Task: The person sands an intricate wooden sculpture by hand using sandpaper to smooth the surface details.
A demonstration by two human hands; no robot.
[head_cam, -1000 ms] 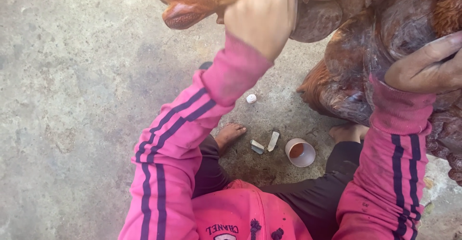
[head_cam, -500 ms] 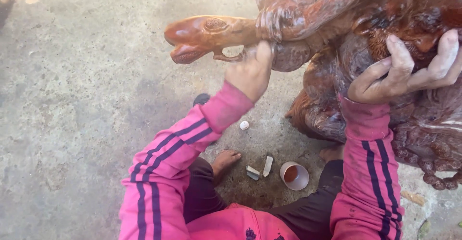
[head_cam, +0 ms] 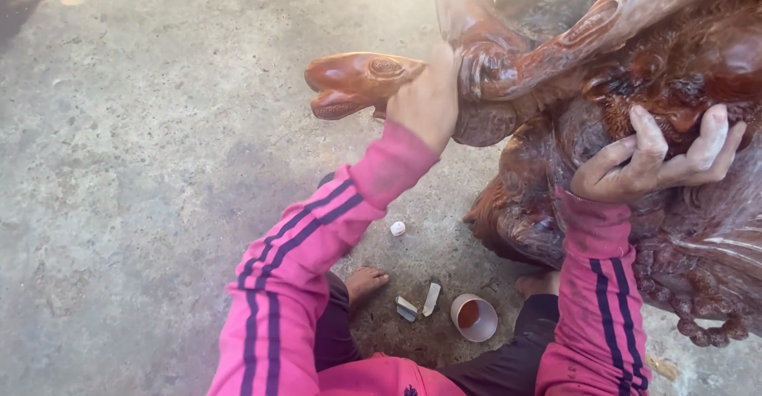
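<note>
Fingers first: the left hand [head_cam: 429, 98] is closed around the neck of a big reddish-brown wood carving [head_cam: 603, 86], right behind its carved animal head [head_cam: 357, 82], which juts out to the left of that hand. The neck runs roughly level, left to right, so the left hand is the nearer one to the head. Over on the other side, the right hand [head_cam: 651, 162] is spread wide, fingers curled and pressing into the rough knotted body of the carving. Pink sleeves with dark stripes run back to the person sitting on the concrete floor [head_cam: 119, 205]. Down between bare feet lie a small cup [head_cam: 474, 317] with rusty liquid, two pale scraps and a small white cap [head_cam: 398, 228]. The carving's right side and base are cut off; whether the left palm holds anything, I can't tell.
</note>
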